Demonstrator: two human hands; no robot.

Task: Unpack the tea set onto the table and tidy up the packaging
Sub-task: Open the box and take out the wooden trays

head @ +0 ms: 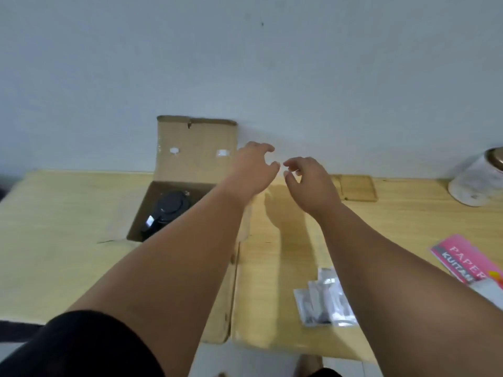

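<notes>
At the centre of the frame, we see our left hand (253, 167) and right hand (310, 180) hovering empty with loosely curled fingers, just right of the open corrugated cardboard box (194, 142), which holds a dark, rounded, glossy tea-set piece (170, 206) on the pale wooden table (68, 213).

A black short sleeve (89, 346) covers the upper arm at near left; forearms (177, 254), left grip (251, 170) and right grip (310, 180) are bare.

Teapot (170, 206) in box (196, 148) — tray (358, 187) right.
</notes>
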